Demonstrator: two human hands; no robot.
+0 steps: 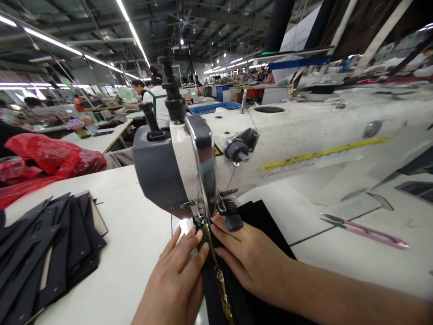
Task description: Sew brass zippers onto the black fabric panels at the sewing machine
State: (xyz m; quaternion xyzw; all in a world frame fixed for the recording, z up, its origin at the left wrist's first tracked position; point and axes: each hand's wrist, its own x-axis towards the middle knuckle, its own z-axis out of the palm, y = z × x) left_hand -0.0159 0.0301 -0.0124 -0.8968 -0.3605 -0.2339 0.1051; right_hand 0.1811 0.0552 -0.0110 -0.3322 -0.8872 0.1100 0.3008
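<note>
Black fabric with a gold zipper lies lengthwise beneath the head of a white sewing machine. My left hand rests flat along the fabric's left edge, fingers stretched toward the needle area. On the other side of the zipper, my right hand presses on the fabric with its fingers extended, their tips close to the presser foot. The machine's lower parts partly hide those fingertips. A gold zipper pull hangs on the near part of the zipper.
Stacked black panels lie at the left of the white table. Pink-handled thread snips rest at the right. A red plastic bag sits beyond the panels. Other people work at tables behind the machine.
</note>
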